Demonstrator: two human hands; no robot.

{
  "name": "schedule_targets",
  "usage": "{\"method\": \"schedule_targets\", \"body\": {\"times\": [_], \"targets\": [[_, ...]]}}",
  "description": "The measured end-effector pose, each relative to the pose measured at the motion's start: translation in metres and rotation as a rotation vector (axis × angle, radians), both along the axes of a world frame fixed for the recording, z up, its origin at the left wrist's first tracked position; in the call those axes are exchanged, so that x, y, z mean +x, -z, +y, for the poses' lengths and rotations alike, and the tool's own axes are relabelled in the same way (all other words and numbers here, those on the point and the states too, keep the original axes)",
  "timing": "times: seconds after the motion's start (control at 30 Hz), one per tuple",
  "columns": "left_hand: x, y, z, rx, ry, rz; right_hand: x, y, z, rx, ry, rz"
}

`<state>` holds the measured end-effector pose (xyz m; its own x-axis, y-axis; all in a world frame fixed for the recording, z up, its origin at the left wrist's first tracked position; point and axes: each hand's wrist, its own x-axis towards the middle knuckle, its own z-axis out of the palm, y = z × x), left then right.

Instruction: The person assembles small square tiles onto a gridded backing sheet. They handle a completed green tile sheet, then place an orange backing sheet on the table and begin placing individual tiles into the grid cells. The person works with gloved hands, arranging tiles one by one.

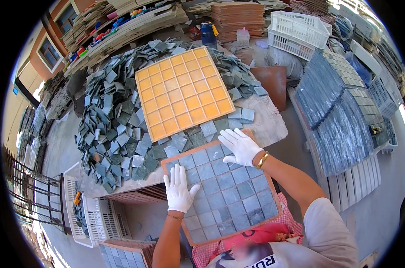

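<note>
A reddish-brown board rests at my lap, covered in rows of square grey-blue stone tiles. My left hand, in a white glove, lies flat with fingers stretched along the board's left side. Over the far right part of the tiles, my gloved right hand is spread open, its fingers near the far edge. A gold bracelet circles the right wrist. Just beyond, a yellow grid tray with square compartments lies tilted on the heap of loose tiles.
The worktable carries the loose tiles. At left stands a white plastic crate; beside it, a stack of tiled boards. Tiled sheets are piled on a pallet at right. Behind are white crates, a dark blue jug and stacked brown boards.
</note>
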<state>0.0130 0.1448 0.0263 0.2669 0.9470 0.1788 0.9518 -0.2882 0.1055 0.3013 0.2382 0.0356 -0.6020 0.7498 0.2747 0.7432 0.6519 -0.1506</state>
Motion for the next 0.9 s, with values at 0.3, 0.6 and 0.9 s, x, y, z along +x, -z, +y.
{"method": "schedule_targets", "body": {"times": [0.3,0.6,0.9], "targets": [[0.011,-0.003,-0.095,-0.194,0.067,0.021,0.009,-0.001,-0.15,-0.247,-0.308,-0.205],[0.013,0.002,-0.165,-0.233,0.131,-0.023,0.02,0.003,-0.186,-0.411,-0.471,-0.051],[0.014,0.007,-0.17,-0.227,0.097,-0.022,0.026,0.0,-0.17,-0.187,0.029,-0.094]]}}
